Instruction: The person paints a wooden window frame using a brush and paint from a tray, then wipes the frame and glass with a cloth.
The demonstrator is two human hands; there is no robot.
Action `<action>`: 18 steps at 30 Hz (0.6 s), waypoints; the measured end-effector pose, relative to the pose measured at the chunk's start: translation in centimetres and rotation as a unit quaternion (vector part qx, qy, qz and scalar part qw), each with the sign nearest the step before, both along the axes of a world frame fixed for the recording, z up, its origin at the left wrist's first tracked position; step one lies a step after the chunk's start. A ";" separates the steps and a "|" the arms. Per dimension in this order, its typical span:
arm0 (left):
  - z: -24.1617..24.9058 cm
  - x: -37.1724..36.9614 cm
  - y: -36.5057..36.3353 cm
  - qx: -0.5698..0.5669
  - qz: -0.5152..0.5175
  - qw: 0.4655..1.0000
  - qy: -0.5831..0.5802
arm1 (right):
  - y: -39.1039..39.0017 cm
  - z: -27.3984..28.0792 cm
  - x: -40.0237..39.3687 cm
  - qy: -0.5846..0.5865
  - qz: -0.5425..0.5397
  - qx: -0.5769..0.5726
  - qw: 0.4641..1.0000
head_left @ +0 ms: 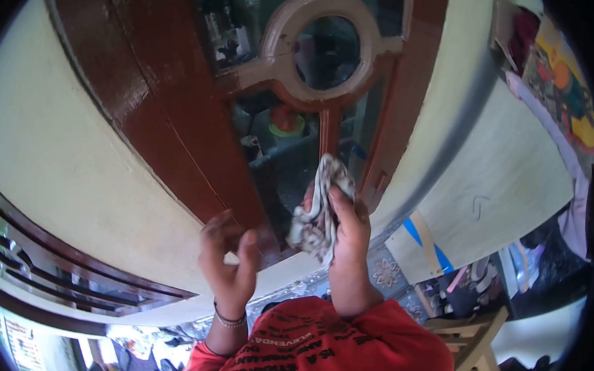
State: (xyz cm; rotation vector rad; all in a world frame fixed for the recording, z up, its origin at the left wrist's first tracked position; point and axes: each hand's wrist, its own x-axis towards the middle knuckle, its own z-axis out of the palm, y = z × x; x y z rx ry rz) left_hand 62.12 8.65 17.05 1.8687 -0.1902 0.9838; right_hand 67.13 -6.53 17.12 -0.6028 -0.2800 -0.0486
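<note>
A crumpled, patterned grey-and-white cloth [319, 217] is bunched in my right hand [348, 233], its fingers wrapped round it. My left hand [229, 259] is raised to the left of the cloth, fingers apart and holding nothing, a beaded bracelet at the wrist. Beyond both hands stands a red-brown wooden window frame [324, 126] with glass panes and a round centre ring [275, 38], whose wood looks paler and duller than the lower bars. The cloth's top overlaps the lower part of the central bar; whether it touches the wood I cannot tell.
Cream wall [62, 137] flanks the frame. On the right are a pale board [494, 191] with a blue strip, a colourful printed cloth [565, 86], a shelf of shoes [471, 281] and a wooden stool [467, 342]. A dark slatted window [54, 256] lies lower left.
</note>
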 end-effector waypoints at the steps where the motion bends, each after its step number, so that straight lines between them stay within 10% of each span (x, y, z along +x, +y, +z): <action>1: -0.1 -0.6 0.8 0.010 -0.009 1.000 0.000 | 0.6 0.2 0.9 0.000 -0.009 0.010 1.000; 3: 0.0 -1.5 2.3 -0.098 0.009 0.991 -0.094 | 2.4 0.2 3.1 -0.115 -0.351 -0.206 0.906; 5: 0.3 -1.3 4.3 -0.078 0.089 0.981 -0.154 | 3.1 -1.2 6.0 -0.174 -0.462 -0.378 0.783; 18: -1.1 2.0 11.5 -0.047 0.206 0.972 -0.106 | 3.4 -1.9 10.1 -0.151 -0.619 -0.466 0.614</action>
